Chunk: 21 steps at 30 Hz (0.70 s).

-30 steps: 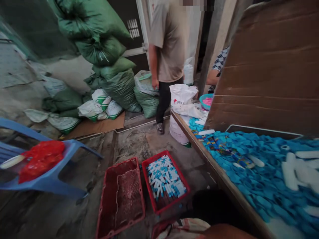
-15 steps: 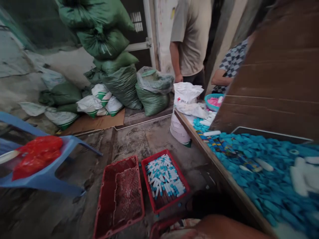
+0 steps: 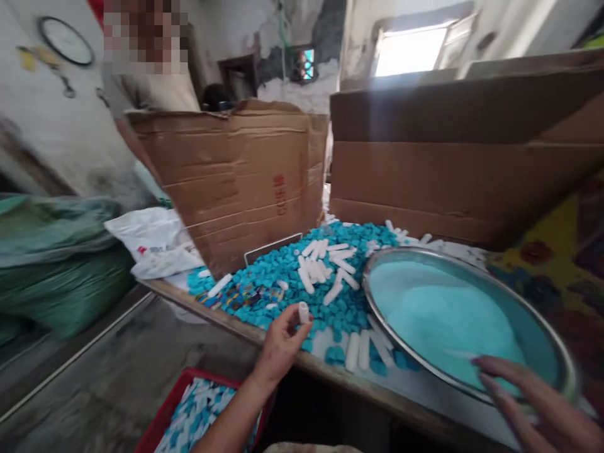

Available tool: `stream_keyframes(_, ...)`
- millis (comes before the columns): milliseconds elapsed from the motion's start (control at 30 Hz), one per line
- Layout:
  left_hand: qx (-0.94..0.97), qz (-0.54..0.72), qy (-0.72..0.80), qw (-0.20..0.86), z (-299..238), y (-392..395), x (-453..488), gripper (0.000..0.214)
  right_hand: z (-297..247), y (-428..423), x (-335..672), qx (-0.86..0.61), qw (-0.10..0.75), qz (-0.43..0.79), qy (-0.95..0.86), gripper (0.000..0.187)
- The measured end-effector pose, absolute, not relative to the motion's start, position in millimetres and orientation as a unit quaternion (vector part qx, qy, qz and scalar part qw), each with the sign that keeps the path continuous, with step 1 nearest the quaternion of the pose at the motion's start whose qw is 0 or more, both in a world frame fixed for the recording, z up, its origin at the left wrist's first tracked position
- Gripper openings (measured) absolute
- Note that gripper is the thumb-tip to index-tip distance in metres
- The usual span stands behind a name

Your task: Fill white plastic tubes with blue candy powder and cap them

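My left hand pinches a small white plastic tube upright over the near edge of the table. My right hand hovers at the near rim of a wide metal basin filled with blue powder; its fingers are stretched out and blurred, holding nothing. In front of both hands lies a heap of blue caps mixed with loose white tubes.
Tall cardboard sheets wall the back of the table. A person stands behind the left sheet. A white sack and green bags sit at the left. A red crate of capped tubes stands on the floor below.
The view has swung from the floor and crates up to the table. Both my hands have come into view, the left holding a white tube, the right by the basin.
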State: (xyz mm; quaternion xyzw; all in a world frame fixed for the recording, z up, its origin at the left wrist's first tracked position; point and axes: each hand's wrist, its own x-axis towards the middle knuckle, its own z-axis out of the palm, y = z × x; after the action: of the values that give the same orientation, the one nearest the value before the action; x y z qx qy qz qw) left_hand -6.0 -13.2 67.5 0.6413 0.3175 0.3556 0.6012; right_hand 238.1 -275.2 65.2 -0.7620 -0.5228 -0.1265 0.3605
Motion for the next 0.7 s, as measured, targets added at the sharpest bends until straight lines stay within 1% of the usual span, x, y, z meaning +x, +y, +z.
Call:
stream_keyframes(100,0.601,0.346,0.342,0.634,62.1,-22.6,-2.6,0.034,53.6,-248.5,201.3,-0.730,0.346,-0.013,-0.590,0.019)
stream_keyframes(167,0.591,0.330,0.350,0.647,62.5,-29.8,4.1,0.038,44.2,-226.0,180.3,-0.719,0.319,0.077,-0.613,0.024)
stream_keyframes(233,0.585,0.322,0.358,0.653,62.9,-34.1,9.3,0.042,35.6,-206.5,168.2,-0.734,0.295,0.113,-0.602,0.030)
stream_keyframes(300,0.578,0.321,0.365,0.655,61.5,-35.8,11.1,0.045,30.0,-190.4,164.3,-0.763,0.263,0.121,-0.578,0.034)
stream_keyframes(400,0.580,0.321,0.366,0.653,55.0,-37.7,7.8,0.043,28.4,-169.8,164.8,-0.770,0.204,0.113,-0.594,0.039)
stream_keyframes(467,0.583,0.321,0.360,0.653,49.0,-39.6,3.6,0.040,28.6,-158.1,165.3,-0.741,0.163,0.100,-0.644,0.036)
stream_keyframes(567,0.578,0.328,0.361,0.654,41.3,-42.5,-2.3,0.039,24.3,-145.9,165.7,-0.699,0.113,0.075,-0.703,0.026)
stream_keyframes(700,0.572,0.328,0.364,0.658,36.8,-44.1,-6.3,0.040,12.4,-139.4,168.5,-0.693,0.100,0.064,-0.712,0.024)
